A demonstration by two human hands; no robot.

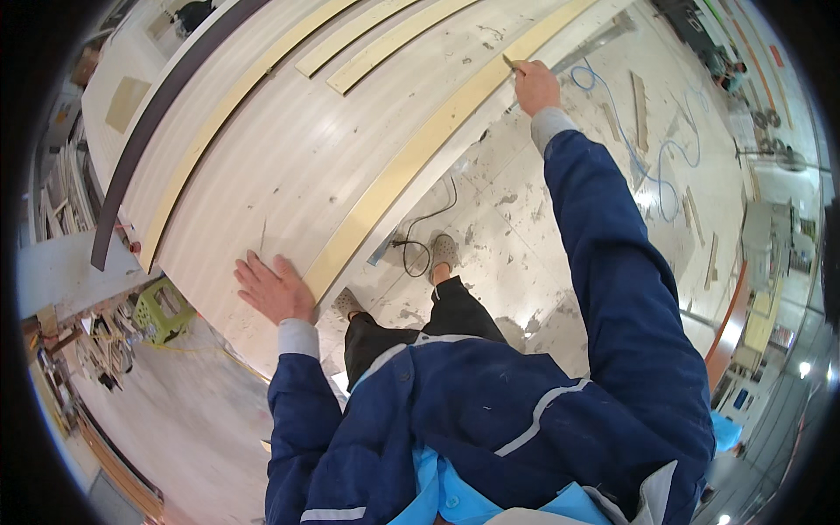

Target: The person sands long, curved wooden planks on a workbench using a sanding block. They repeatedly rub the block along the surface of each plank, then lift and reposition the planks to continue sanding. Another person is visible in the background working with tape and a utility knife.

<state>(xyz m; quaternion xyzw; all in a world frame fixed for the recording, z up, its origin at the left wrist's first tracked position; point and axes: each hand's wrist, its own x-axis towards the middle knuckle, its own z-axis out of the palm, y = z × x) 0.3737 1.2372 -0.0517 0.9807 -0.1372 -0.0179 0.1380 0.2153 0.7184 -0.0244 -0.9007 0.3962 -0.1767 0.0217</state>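
Observation:
A long pale-yellow strip (398,179) lies along the near edge of a large light-coloured worktable (271,166). My left hand (278,289) rests flat on the tabletop with its fingers spread, beside the strip's near end. Farther along at the upper right, my right hand (535,87) is closed over the table edge by the strip. A small, thin, dark piece (510,63) sticks out from its fingers above the strip; its kind is too small to make out.
On the table lie another long yellow strip (206,131), two shorter strips (350,37) (394,48) and a dark strip (144,131). A green plastic stool (164,311) stands at the left. A blue hose (643,171), black cable (418,258) and wood offcuts (640,109) lie on the floor.

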